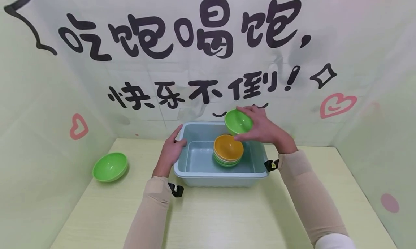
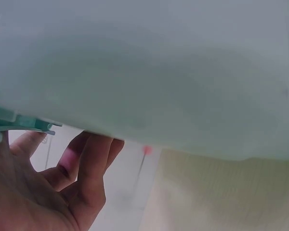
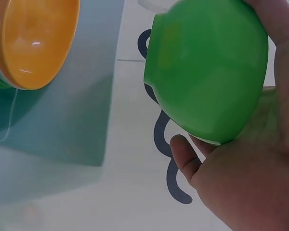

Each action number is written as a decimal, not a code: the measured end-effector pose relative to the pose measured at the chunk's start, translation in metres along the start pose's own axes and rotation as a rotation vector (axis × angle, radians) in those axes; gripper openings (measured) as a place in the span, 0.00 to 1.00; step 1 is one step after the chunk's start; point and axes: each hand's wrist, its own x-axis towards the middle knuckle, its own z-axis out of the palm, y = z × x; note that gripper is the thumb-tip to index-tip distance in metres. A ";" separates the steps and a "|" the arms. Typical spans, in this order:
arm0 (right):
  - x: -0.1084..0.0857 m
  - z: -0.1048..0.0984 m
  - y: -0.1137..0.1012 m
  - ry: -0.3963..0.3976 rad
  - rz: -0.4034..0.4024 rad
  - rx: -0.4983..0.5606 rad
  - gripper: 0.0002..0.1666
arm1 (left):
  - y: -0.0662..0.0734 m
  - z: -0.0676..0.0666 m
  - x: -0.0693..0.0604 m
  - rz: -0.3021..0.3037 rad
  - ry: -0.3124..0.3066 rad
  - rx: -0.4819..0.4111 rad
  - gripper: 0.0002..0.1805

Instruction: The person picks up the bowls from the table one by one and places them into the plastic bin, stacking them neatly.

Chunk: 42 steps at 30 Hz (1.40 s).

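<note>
Tilted above the right part of a light blue plastic basin [image 1: 214, 175], a green bowl [image 1: 238, 121] is gripped by its rim in my right hand [image 1: 261, 126]. The right wrist view shows that bowl's underside [image 3: 207, 67], with thumb and fingers spread around its edge. Below it in the basin stands a stack of bowls, an orange bowl [image 1: 229, 147] on top and green ones [image 1: 225, 163] beneath. My left hand [image 1: 170, 149] holds the basin's left rim, thumb over the edge. In the left wrist view its bent fingers [image 2: 91, 168] touch the outer wall [image 2: 173, 96].
Another green bowl [image 1: 110, 167] sits on the left part of the pale wooden table [image 1: 224, 216]. The basin stands near the back edge, in front of a white printed cloth [image 1: 149, 72]. Similar cloth panels [image 1: 377, 140] flank the table.
</note>
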 end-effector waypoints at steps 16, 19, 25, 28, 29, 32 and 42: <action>0.010 0.018 0.000 -0.050 -0.008 -0.012 0.64 | 0.002 0.006 -0.002 0.004 0.001 -0.007 0.38; 0.012 0.019 0.000 -0.061 -0.021 -0.018 0.64 | 0.002 0.005 -0.003 0.002 -0.002 -0.003 0.38; 0.015 0.023 -0.001 -0.100 -0.028 -0.020 0.65 | 0.001 0.001 -0.004 0.005 0.007 -0.004 0.38; 0.017 0.027 -0.001 -0.126 -0.027 -0.020 0.67 | -0.001 0.001 -0.002 0.000 0.005 -0.008 0.38; 0.017 0.029 -0.001 -0.137 -0.028 -0.019 0.67 | -0.001 0.001 -0.002 -0.003 0.004 -0.010 0.39; 0.019 0.035 -0.001 -0.166 -0.027 -0.032 0.68 | -0.002 0.002 -0.001 -0.009 0.005 -0.012 0.39; 0.022 0.051 0.002 -0.222 -0.019 -0.098 0.70 | 0.001 -0.001 -0.003 -0.011 0.012 -0.013 0.39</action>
